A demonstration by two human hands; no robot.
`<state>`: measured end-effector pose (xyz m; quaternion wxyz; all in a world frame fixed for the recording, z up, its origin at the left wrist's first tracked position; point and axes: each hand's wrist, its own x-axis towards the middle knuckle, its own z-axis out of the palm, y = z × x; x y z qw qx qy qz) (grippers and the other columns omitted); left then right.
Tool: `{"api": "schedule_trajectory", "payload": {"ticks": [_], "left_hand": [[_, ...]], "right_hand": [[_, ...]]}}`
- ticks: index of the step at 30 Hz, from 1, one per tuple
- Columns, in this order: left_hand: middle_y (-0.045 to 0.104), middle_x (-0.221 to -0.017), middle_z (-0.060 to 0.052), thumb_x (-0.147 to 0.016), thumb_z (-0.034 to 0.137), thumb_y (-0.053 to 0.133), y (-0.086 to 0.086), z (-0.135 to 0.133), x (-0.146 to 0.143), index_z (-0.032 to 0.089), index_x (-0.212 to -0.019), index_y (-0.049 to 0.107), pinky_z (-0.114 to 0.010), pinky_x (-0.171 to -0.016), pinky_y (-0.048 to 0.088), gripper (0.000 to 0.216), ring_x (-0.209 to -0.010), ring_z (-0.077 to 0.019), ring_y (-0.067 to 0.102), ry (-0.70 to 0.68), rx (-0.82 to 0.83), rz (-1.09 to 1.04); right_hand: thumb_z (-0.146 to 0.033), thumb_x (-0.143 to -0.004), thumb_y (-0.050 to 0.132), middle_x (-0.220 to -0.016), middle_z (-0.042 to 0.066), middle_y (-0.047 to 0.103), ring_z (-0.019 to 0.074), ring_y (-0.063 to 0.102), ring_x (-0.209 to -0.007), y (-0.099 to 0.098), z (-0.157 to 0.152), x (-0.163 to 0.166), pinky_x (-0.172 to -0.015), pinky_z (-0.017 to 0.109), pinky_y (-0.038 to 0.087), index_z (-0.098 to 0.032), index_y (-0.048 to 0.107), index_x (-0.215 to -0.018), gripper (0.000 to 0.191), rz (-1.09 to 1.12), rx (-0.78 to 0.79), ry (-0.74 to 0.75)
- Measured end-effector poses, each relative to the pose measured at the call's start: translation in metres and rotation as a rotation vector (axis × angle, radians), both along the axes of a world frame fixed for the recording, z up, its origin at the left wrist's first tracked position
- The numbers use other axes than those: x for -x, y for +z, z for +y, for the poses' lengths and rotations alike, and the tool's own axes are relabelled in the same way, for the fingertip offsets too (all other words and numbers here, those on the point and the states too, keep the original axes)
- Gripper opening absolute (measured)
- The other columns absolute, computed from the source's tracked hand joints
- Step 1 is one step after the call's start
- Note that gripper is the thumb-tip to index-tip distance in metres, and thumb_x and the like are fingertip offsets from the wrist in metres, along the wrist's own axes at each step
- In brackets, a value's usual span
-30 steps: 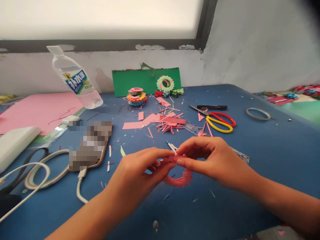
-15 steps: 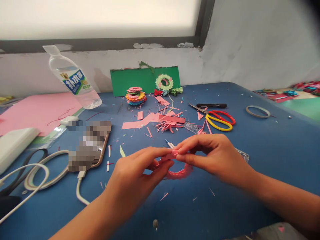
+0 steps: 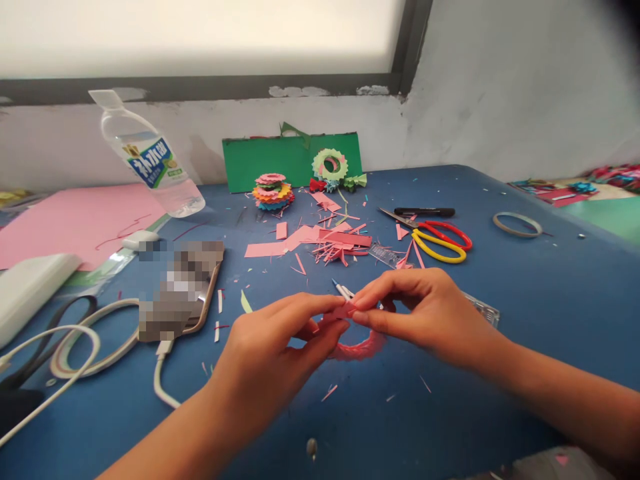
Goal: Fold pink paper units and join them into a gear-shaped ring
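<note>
Both hands meet over the blue table (image 3: 550,293), pinching a pink folded-paper ring (image 3: 361,347) at its top. My left hand (image 3: 280,347) grips the ring's near end between thumb and fingers. My right hand (image 3: 425,310) pinches the same spot from the right. The ring's jagged lower arc hangs below the fingers, close to the tabletop. A white pen tip (image 3: 342,290) pokes out just behind the fingertips.
Red and yellow scissors (image 3: 440,241) and a black marker (image 3: 425,213) lie behind my right hand, pink paper scraps (image 3: 325,243) in the middle. A phone (image 3: 183,287) with white cable, a tilted water bottle (image 3: 150,163), pink sheet (image 3: 70,223), green card (image 3: 293,160), stacked paper rings (image 3: 273,192), tape ring (image 3: 517,225).
The hands and ring have lifted slightly away from me and the ring's lower arc now hangs flatter; both pinches hold throughout.
</note>
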<state>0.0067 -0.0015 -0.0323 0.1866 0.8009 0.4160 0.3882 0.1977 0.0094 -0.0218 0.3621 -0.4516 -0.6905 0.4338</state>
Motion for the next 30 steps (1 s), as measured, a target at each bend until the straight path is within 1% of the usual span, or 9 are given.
{"api": "schedule_trajectory", "payload": {"ticks": [5,9,15,18,20,24,27,30], "left_hand": [[0.068,-0.081,0.002,-0.079,0.016,0.061,-0.0052,-0.0018,0.0000,0.021,-0.093,0.061,-0.013,-0.052,0.053,0.016,-0.059,-0.0073,0.062,-0.044,-0.016,-0.012],[0.067,-0.082,0.002,-0.078,0.016,0.062,-0.0087,-0.0027,-0.0002,0.021,-0.095,0.061,-0.012,-0.051,0.052,0.018,-0.061,-0.0071,0.062,-0.061,-0.010,-0.017],[0.066,-0.080,0.003,-0.078,0.013,0.062,-0.0067,-0.0022,-0.0012,0.021,-0.097,0.060,-0.010,-0.056,0.052,0.020,-0.060,-0.0049,0.061,-0.080,-0.045,-0.022],[0.065,-0.080,0.002,-0.079,0.013,0.061,-0.0062,-0.0026,-0.0012,0.021,-0.098,0.061,-0.011,-0.055,0.053,0.021,-0.059,-0.0053,0.061,-0.106,-0.022,-0.042],[0.065,-0.079,0.002,-0.079,0.013,0.060,-0.0070,-0.0032,-0.0013,0.021,-0.099,0.061,-0.011,-0.055,0.053,0.022,-0.059,-0.0054,0.061,-0.107,-0.006,-0.057],[0.067,-0.080,0.002,-0.077,0.014,0.063,-0.0094,-0.0041,-0.0032,0.021,-0.096,0.063,-0.012,-0.055,0.053,0.020,-0.058,-0.0057,0.062,-0.065,0.032,-0.095],[0.068,-0.077,0.002,-0.075,0.014,0.064,-0.0096,-0.0042,-0.0058,0.019,-0.093,0.064,-0.012,-0.052,0.053,0.018,-0.054,-0.0061,0.062,-0.059,0.064,-0.142],[0.069,-0.076,0.001,-0.075,0.011,0.063,-0.0081,-0.0039,-0.0072,0.018,-0.090,0.066,-0.010,-0.049,0.052,0.017,-0.054,-0.0057,0.062,-0.076,0.044,-0.163]], "right_hand": [[-0.019,-0.072,0.065,-0.070,0.000,0.064,0.0109,0.057,-0.061,-0.0008,0.0002,0.0037,-0.055,0.022,0.046,-0.018,0.063,-0.072,0.002,0.021,0.030,0.016],[-0.017,-0.070,0.065,-0.064,-0.002,0.060,0.0091,0.054,-0.057,-0.0019,0.0002,0.0062,-0.052,0.020,0.043,-0.017,0.060,-0.069,0.005,0.070,0.041,0.011],[-0.018,-0.069,0.068,-0.065,-0.002,0.059,0.0078,0.054,-0.058,-0.0046,0.0003,0.0047,-0.051,0.017,0.044,-0.017,0.059,-0.069,0.009,0.172,0.081,0.027],[-0.016,-0.068,0.069,-0.066,-0.003,0.060,0.0077,0.054,-0.059,-0.0041,0.0007,0.0041,-0.053,0.017,0.045,-0.017,0.059,-0.070,0.009,0.188,0.093,0.029],[-0.014,-0.067,0.069,-0.065,-0.003,0.059,0.0075,0.053,-0.058,-0.0037,0.0010,0.0042,-0.052,0.017,0.044,-0.017,0.059,-0.070,0.010,0.205,0.138,0.039],[-0.014,-0.066,0.067,-0.064,-0.003,0.056,0.0075,0.052,-0.057,-0.0044,0.0014,0.0044,-0.052,0.017,0.042,-0.016,0.056,-0.068,0.011,0.244,0.243,0.063],[-0.011,-0.065,0.064,-0.061,-0.004,0.054,0.0066,0.049,-0.055,-0.0051,0.0015,0.0047,-0.050,0.017,0.040,-0.016,0.055,-0.067,0.011,0.244,0.251,0.064],[-0.008,-0.065,0.061,-0.060,-0.005,0.052,0.0055,0.046,-0.052,-0.0047,0.0005,0.0056,-0.047,0.016,0.037,-0.016,0.053,-0.066,0.012,0.234,0.232,0.067]]}}
